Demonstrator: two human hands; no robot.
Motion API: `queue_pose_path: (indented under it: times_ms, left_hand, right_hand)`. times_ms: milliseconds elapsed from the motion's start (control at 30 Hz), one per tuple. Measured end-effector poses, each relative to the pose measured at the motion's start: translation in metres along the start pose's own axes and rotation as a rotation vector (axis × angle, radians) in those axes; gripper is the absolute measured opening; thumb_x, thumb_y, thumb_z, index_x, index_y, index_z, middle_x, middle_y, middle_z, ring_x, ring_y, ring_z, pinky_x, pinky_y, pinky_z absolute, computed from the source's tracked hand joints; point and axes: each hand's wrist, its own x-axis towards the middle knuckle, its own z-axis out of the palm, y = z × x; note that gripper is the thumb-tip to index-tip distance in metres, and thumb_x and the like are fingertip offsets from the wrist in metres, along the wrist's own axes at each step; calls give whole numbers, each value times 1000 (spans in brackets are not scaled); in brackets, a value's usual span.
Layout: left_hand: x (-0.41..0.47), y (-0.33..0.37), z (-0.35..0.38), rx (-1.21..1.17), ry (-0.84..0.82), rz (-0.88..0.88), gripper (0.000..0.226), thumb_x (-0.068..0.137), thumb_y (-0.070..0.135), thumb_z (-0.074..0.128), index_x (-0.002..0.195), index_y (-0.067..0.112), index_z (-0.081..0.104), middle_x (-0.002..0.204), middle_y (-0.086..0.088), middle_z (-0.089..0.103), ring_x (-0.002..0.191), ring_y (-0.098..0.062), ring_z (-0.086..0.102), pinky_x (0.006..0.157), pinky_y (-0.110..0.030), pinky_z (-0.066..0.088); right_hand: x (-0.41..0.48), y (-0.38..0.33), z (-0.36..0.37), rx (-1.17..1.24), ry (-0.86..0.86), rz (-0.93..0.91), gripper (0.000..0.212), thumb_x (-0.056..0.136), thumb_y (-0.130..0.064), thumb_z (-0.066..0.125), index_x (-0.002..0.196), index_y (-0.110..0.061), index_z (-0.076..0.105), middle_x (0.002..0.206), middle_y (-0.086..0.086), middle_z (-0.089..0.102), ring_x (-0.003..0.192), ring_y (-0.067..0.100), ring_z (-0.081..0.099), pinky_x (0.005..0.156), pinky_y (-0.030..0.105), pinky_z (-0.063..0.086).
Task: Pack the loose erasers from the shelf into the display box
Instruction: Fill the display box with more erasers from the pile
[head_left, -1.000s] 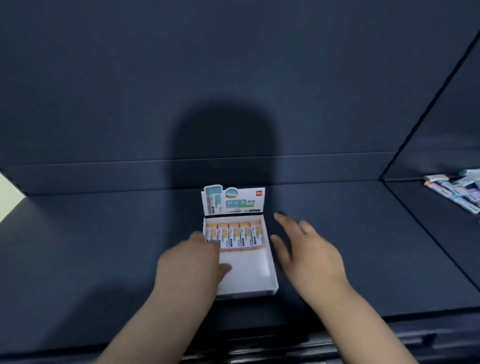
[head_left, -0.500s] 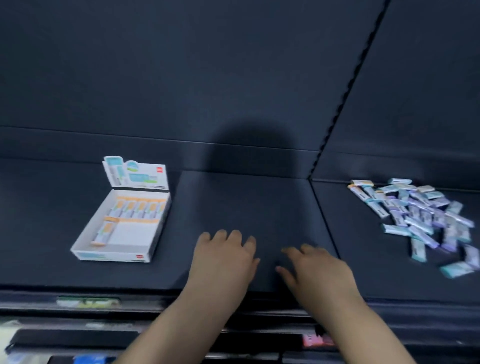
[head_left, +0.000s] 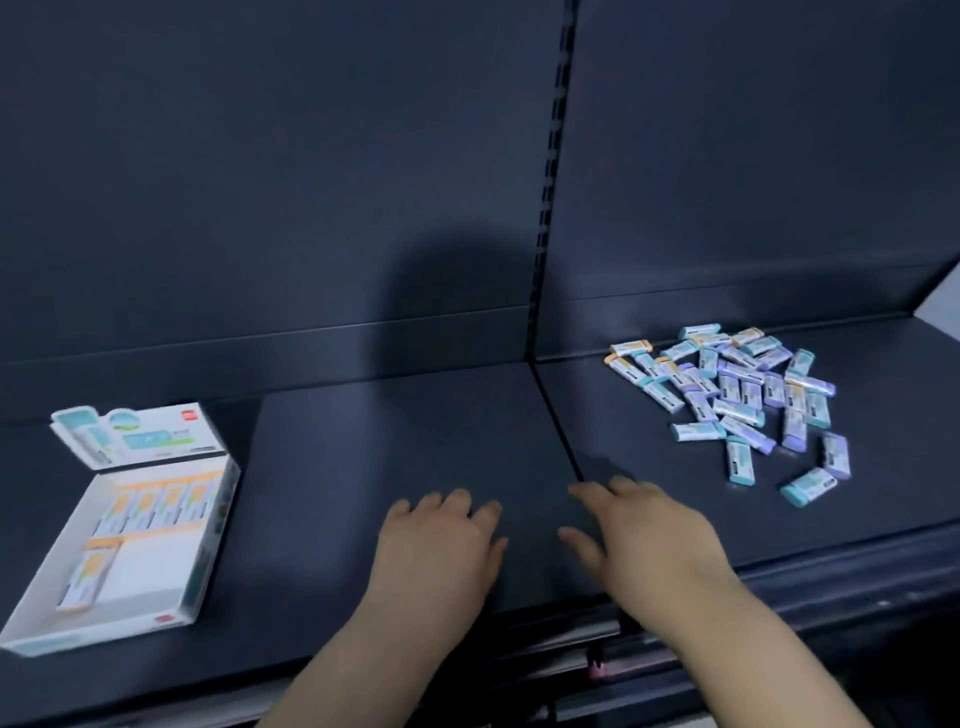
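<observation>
The loose erasers (head_left: 737, 395), small rectangular blocks in mint, lilac and orange paper sleeves, lie in a scattered heap on the dark matte shelf (head_left: 363, 467), well to the right of the white cardboard display box (head_left: 215, 540). They point every way and some overlap, so each will likely need turning before it fits a row.

The display box sits open with its printed header flap (head_left: 140, 434) folded up at the back, presumably to leave the tray free for loading from above. Inside, a row of orange-sleeved packed erasers (head_left: 156, 506) lies side by side against the back wall. A lone eraser (head_left: 85, 577) starts a second row at the near left corner. The rest of the white floor is bare, so packing looks early, with most of the heap yet to move.

Both hands are to the right of the display box, between it and the heap. The left hand (head_left: 441, 545) is spread flat, palm down, holding nothing. The right hand (head_left: 649, 535), farther from the box, is also wide and empty, fingers reaching forward. Whether either palm touches the shelf I cannot tell. The step in hand looks like a reach for the next erasers, the right hand being better placed to gather them.
</observation>
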Motion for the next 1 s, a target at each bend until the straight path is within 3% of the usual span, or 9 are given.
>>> queue_pose_path:
  times_ms: [67, 167, 267, 333, 600, 733, 800, 867, 1000]
  left_hand:
    - [11, 2, 9, -21, 27, 48, 34, 57, 40, 84, 85, 23, 75, 66, 0, 63, 55, -22, 60, 50, -31, 44]
    - [25, 15, 15, -3, 34, 64, 37, 58, 38, 85, 90, 22, 75, 66, 0, 62, 54, -21, 59, 50, -31, 44]
    - [34, 36, 11, 17, 7, 21, 40, 91, 44, 51, 128, 29, 55, 105, 1, 62, 92, -20, 60, 77, -33, 42]
    - [49, 59, 18, 62, 58, 25, 44, 99, 43, 29, 141, 30, 36, 125, 4, 53, 112, -19, 51, 87, -31, 35]
    - [131, 181, 13, 123, -24, 12, 42, 100, 39, 32, 139, 24, 37, 131, -3, 44, 119, -27, 43, 94, -36, 30]
    - [161, 230, 11, 74, 3, -39, 36, 94, 40, 46, 125, 23, 52, 117, -5, 54, 107, -29, 52, 89, -37, 35]
    - [172, 246, 16, 52, 72, -16, 32, 65, 40, 79, 90, 22, 70, 82, -4, 63, 73, -27, 61, 67, -36, 45]
    - [182, 258, 22, 16, 88, -24, 33, 41, 35, 89, 66, 22, 72, 59, 0, 59, 51, -24, 58, 51, -30, 43]
    - [196, 274, 30, 33, 74, -59, 31, 42, 39, 88, 63, 23, 71, 58, 1, 58, 49, -22, 57, 50, -28, 42]
  right_hand:
    - [3, 12, -2, 25, 31, 12, 48, 93, -53, 37, 138, -35, 34, 126, -6, 49, 123, 17, 43, 87, 31, 45]
    - [7, 36, -1, 38, 57, 16, 47, 94, -53, 36, 138, -35, 34, 125, -6, 49, 122, 16, 44, 85, 30, 45]
    - [12, 63, 2, 31, 54, 15, 48, 95, -52, 35, 140, -35, 30, 126, -6, 48, 121, 16, 44, 84, 30, 45]
    - [16, 92, 2, 22, 51, 10, 49, 95, -51, 34, 141, -36, 28, 128, -6, 46, 121, 17, 43, 83, 30, 44]
    - [37, 233, -23, -48, 44, -6, 47, 94, -51, 39, 138, -35, 32, 128, -7, 48, 122, 17, 43, 84, 30, 45]
    - [52, 290, -30, -92, 34, -9, 47, 94, -49, 43, 138, -33, 36, 128, -6, 48, 122, 17, 44, 83, 29, 45]
    - [62, 310, -31, -108, 11, -14, 47, 93, -48, 44, 136, -32, 38, 129, -4, 48, 121, 18, 45, 83, 31, 46]
    - [75, 325, -34, -109, 9, -19, 47, 93, -49, 44, 136, -32, 39, 129, -4, 48, 121, 19, 45, 84, 32, 46]
    - [98, 346, -37, -90, 0, -25, 41, 92, -47, 47, 130, -31, 46, 121, -2, 51, 113, 19, 49, 76, 29, 44]
